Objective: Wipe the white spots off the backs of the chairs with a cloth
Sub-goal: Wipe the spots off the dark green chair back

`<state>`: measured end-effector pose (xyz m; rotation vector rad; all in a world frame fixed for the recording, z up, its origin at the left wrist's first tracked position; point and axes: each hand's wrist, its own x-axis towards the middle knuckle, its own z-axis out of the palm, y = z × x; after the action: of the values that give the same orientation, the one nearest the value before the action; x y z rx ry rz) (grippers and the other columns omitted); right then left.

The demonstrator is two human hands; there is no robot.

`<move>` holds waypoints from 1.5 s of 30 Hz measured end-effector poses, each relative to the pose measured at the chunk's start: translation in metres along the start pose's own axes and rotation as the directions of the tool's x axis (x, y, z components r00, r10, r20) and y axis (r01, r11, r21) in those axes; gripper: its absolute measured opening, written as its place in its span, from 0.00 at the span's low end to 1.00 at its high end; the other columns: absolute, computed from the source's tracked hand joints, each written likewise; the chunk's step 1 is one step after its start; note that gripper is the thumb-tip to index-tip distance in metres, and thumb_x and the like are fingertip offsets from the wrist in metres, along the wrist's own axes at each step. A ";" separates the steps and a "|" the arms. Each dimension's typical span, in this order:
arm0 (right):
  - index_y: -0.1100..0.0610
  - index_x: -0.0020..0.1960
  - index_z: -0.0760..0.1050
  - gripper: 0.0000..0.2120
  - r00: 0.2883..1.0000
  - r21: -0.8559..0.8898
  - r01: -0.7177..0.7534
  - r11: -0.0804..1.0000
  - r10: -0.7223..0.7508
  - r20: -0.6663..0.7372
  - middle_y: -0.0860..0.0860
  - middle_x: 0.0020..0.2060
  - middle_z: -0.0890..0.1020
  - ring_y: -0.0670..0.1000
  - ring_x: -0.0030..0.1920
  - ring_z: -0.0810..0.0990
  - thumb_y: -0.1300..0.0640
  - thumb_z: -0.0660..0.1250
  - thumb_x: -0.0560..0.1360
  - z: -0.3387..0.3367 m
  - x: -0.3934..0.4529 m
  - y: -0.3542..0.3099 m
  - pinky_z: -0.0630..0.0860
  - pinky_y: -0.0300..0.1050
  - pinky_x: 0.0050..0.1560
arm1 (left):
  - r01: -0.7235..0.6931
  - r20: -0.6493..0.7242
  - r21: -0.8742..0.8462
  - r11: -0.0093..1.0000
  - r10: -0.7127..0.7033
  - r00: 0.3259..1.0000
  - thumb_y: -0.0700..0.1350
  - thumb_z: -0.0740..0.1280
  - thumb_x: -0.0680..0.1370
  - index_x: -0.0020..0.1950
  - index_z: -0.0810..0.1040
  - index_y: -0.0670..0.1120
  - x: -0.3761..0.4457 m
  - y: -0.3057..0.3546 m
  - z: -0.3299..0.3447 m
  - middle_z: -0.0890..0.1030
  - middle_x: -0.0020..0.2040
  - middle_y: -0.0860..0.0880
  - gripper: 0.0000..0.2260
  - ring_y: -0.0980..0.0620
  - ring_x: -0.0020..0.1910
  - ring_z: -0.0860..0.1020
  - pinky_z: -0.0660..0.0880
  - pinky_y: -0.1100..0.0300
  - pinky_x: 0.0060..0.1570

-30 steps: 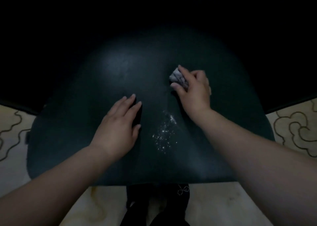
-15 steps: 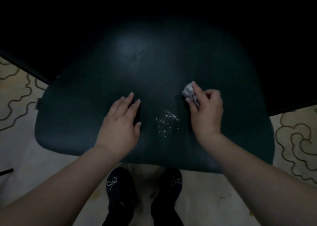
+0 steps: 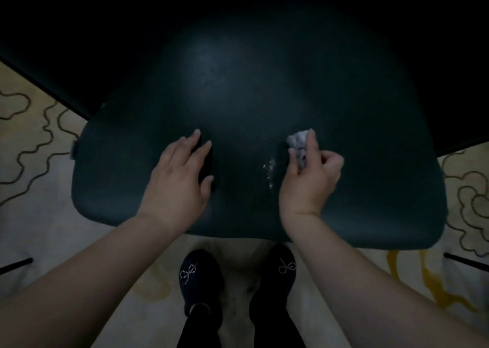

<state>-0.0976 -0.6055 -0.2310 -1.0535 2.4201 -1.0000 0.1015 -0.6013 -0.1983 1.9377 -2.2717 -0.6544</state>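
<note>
A dark green chair back (image 3: 251,104) fills the middle of the view. A patch of white spots (image 3: 269,171) shows on it, partly covered by my right hand. My right hand (image 3: 309,178) pinches a small crumpled grey-white cloth (image 3: 298,144) and presses it on the chair back just right of the spots. Left of the spots, my left hand (image 3: 180,181) rests flat on the chair back with its fingers straight.
My two dark shoes (image 3: 201,276) stand on the pale patterned floor (image 3: 31,215) below the chair's near edge. Thin dark bars (image 3: 465,260) cross the floor at the lower left and right. Beyond the chair everything is dark.
My right hand with the cloth has come down and left across the chair back onto the white patch, which now shows smaller. The left hand stays put.
</note>
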 end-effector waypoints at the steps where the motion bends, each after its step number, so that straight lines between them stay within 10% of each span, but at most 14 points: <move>1: 0.51 0.62 0.75 0.15 1.000 0.009 -0.023 1.000 0.023 0.021 0.48 0.48 0.69 0.47 0.49 0.69 0.52 0.68 0.77 0.006 -0.009 -0.006 0.71 0.45 0.55 | -0.005 -0.003 -0.003 1.000 0.005 1.000 0.42 0.70 0.75 0.72 0.68 0.41 0.000 -0.002 0.001 0.63 0.75 0.43 0.27 0.41 0.73 0.61 0.58 0.50 0.72; 8: 0.54 0.69 0.72 0.23 0.962 0.133 0.204 0.970 -0.224 0.153 0.53 0.49 0.66 0.53 0.47 0.72 0.61 0.69 0.75 0.016 -0.029 -0.032 0.73 0.46 0.57 | 0.007 -0.024 -0.047 0.999 -0.008 1.000 0.44 0.68 0.76 0.74 0.66 0.43 -0.005 -0.011 0.003 0.61 0.76 0.45 0.26 0.44 0.74 0.58 0.53 0.56 0.72; 13: 0.48 0.69 0.72 0.23 0.947 -0.138 0.288 0.948 -0.260 0.189 0.53 0.52 0.69 0.55 0.53 0.71 0.54 0.69 0.75 -0.002 0.023 -0.010 0.70 0.54 0.60 | 0.045 -0.046 -0.038 0.998 -0.047 0.998 0.44 0.68 0.76 0.74 0.66 0.43 -0.008 -0.026 -0.001 0.60 0.76 0.44 0.27 0.42 0.74 0.58 0.56 0.50 0.73; 20: 0.53 0.67 0.75 0.28 0.648 0.050 0.649 0.759 -0.587 0.485 0.58 0.47 0.74 0.59 0.45 0.74 0.64 0.75 0.68 -0.001 -0.049 -0.004 0.76 0.59 0.44 | 0.053 0.009 -0.041 0.998 -0.053 0.999 0.45 0.68 0.76 0.76 0.62 0.45 -0.016 -0.032 0.000 0.56 0.77 0.44 0.29 0.43 0.75 0.55 0.55 0.49 0.73; 26: 0.52 0.69 0.72 0.27 0.828 -0.071 0.501 0.862 -0.454 0.329 0.60 0.50 0.73 0.60 0.50 0.73 0.63 0.71 0.72 0.004 -0.013 -0.004 0.74 0.62 0.51 | 0.056 -0.003 -0.051 0.997 -0.057 0.998 0.45 0.68 0.76 0.76 0.61 0.46 -0.020 -0.039 0.000 0.56 0.77 0.45 0.29 0.43 0.75 0.55 0.53 0.52 0.73; 33: 0.54 0.66 0.76 0.33 0.548 0.105 0.705 0.702 -0.632 0.548 0.59 0.46 0.76 0.60 0.43 0.75 0.69 0.76 0.63 -0.008 -0.066 0.001 0.76 0.58 0.42 | 0.070 -0.001 -0.053 0.996 -0.070 0.998 0.45 0.67 0.77 0.76 0.61 0.45 -0.022 -0.036 0.000 0.55 0.78 0.45 0.30 0.44 0.76 0.53 0.49 0.55 0.73; 38: 0.53 0.67 0.74 0.28 0.723 -0.020 0.614 0.789 -0.552 0.415 0.60 0.48 0.74 0.60 0.47 0.73 0.68 0.72 0.68 0.003 -0.030 -0.010 0.74 0.60 0.46 | 0.065 0.003 -0.057 0.996 -0.065 0.998 0.46 0.66 0.77 0.77 0.59 0.48 -0.023 -0.038 0.001 0.53 0.78 0.48 0.30 0.46 0.76 0.51 0.47 0.58 0.71; 45: 0.51 0.62 0.79 0.28 0.325 0.183 0.805 0.564 -0.678 0.659 0.58 0.46 0.77 0.60 0.43 0.76 0.68 0.76 0.64 -0.022 -0.051 0.012 0.74 0.54 0.42 | 0.037 0.022 -0.015 0.999 -0.036 0.999 0.47 0.67 0.77 0.77 0.60 0.47 -0.023 -0.041 -0.004 0.55 0.78 0.47 0.30 0.45 0.76 0.53 0.51 0.53 0.73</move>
<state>-0.0808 -0.5517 -0.2234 -2.2610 1.3441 -0.4081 0.1453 -0.5843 -0.2048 1.9793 -2.2419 -0.6984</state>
